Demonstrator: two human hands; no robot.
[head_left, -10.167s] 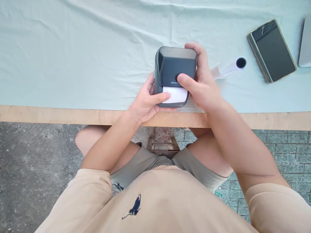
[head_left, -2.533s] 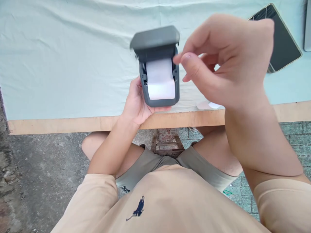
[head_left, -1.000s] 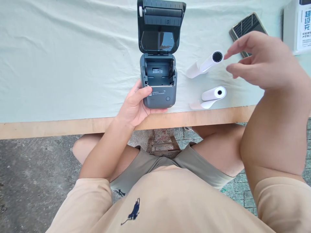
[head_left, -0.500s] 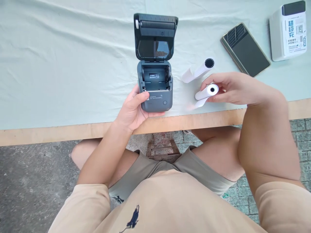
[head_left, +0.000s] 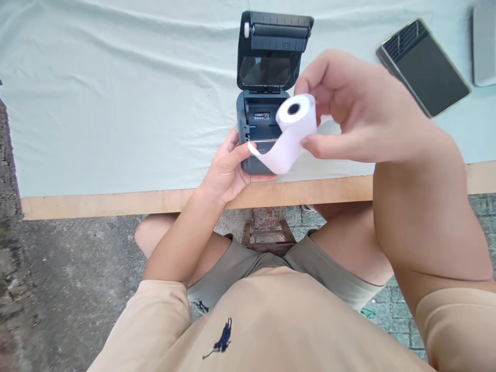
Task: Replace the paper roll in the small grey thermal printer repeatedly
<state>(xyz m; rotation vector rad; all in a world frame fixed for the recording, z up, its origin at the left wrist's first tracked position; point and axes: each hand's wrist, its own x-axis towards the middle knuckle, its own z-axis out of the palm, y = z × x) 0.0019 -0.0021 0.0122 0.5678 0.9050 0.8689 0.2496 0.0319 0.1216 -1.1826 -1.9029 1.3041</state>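
Observation:
My left hand grips a small dark grey label printer at its lower left, thumb on the front and fingers underneath. The printer's lid stands raised, and a printed label shows inside its paper bay. My right hand is closed on a white paper roll with a dark core. The roll is held above the right side of the bay, hiding part of it. A loose strip of its paper curls down and left across the printer's front, its tip near my left thumb.
A dark phone lies on the pale cloth at the right. Beyond it a white box is cut off by the frame edge. The table's wooden edge runs in front of my legs. The second paper roll is mostly hidden behind my right hand.
My right hand has lifted the paper roll from the cloth and carried it left and up, over the printer. The whole scene has shifted as the head turned; my left hand keeps its hold.

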